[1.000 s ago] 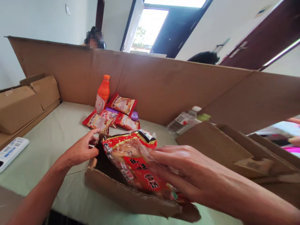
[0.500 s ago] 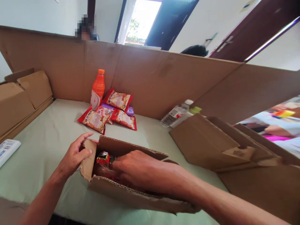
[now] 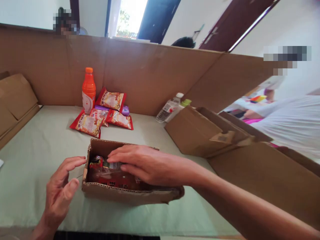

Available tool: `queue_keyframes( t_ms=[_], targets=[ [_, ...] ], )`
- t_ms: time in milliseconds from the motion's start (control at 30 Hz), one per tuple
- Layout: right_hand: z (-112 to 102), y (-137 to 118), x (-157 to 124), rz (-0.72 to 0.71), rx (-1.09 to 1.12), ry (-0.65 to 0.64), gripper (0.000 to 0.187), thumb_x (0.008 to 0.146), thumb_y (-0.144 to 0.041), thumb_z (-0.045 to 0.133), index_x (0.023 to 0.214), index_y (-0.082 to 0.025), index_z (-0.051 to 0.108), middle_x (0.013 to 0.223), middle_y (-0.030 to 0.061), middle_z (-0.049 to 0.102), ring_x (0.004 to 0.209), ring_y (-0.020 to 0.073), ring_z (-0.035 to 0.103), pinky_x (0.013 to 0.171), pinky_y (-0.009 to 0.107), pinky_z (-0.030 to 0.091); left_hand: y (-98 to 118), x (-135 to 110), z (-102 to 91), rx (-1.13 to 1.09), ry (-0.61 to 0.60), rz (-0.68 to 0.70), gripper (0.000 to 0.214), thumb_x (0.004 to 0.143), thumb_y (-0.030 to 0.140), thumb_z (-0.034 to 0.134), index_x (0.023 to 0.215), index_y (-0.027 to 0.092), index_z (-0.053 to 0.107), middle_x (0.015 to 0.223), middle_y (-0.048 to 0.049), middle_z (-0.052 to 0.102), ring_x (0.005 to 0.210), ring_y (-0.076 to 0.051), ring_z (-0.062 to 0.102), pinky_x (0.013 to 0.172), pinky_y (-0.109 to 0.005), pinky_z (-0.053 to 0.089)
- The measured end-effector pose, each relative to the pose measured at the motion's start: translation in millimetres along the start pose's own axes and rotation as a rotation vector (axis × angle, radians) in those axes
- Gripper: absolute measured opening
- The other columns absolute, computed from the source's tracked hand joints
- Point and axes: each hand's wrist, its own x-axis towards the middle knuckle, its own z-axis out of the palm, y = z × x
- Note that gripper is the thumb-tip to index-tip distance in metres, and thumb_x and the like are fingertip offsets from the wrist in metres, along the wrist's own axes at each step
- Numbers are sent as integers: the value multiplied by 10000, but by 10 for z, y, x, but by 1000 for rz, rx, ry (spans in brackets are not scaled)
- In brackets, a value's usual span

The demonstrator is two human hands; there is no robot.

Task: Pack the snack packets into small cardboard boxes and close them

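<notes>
In front of me an open cardboard box (image 3: 120, 196) holds red snack packets (image 3: 105, 178) in clear wrap. My right hand (image 3: 140, 163) reaches over the box from the right, fingers stretched out above the packets; whether the fingertips touch them I cannot tell. Just left of the box is my left hand (image 3: 62, 186), its fingers and thumb apart and nothing between them. Behind the box lie several red snack bags (image 3: 87, 124) around a purple package (image 3: 126, 110), beside an upright orange drink bottle (image 3: 89, 91).
A clear water bottle (image 3: 168, 108) leans at the back near a green-capped bottle (image 3: 186, 102). Cardboard boxes (image 3: 197, 133) stand on the right, another box (image 3: 17, 96) on the left. A tall cardboard wall (image 3: 150, 73) closes the back. A person in white (image 3: 295, 123) is beyond it at right.
My left hand has let go of the box's left flap and moved off to its left. My right hand has risen from inside the box, its fingers straightening. The camera view has shifted right.
</notes>
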Motion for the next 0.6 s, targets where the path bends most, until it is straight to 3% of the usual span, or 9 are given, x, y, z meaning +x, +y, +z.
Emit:
queue_keyframes(
  t_ms=[133,300,367,433,533,600],
  targets=[
    [42,-216,-430,18,22,132,190,952,-311,646,1089,-197,714,1067,73,748,1023,212,666,946,358,495,-6,26,-4,109,-78,141,371,996,421,508,1296,256,650,1310,-78,622,1259,-299,545,1051,-394,442],
    [250,-482,-621,-57,-67,184,111,947,-314,652,968,-215,697,921,36,754,1001,210,661,1035,395,450,-64,104,25,258,-260,258,611,979,685,329,1292,277,659,1298,-73,641,1275,-318,529,1106,-452,414],
    [237,-454,-713,-61,-59,253,195,953,-384,640,1033,-217,700,946,49,760,969,209,676,1014,386,473,-95,107,20,305,-320,292,739,938,779,241,1306,284,648,1299,-71,652,1284,-328,529,1120,-471,403],
    [216,-345,-876,-19,-98,412,277,944,-435,641,1119,-226,691,1014,68,762,972,221,694,997,386,492,-111,96,14,317,-334,300,767,920,803,248,1348,280,610,1313,-73,654,1300,-338,529,1129,-485,396],
    [273,-111,-1165,110,-216,656,342,958,-483,599,1198,-249,664,1111,81,750,1017,234,704,932,362,532,-91,84,40,331,-307,268,635,962,680,404,1403,248,553,1336,-87,652,1326,-338,519,1113,-473,420],
    [370,20,-1296,191,-237,706,398,997,-525,502,1258,-259,640,1172,81,739,1068,226,699,894,330,557,-64,93,82,347,-291,251,561,980,589,466,1408,235,545,1328,-91,660,1329,-327,518,1093,-453,444]
  ],
)
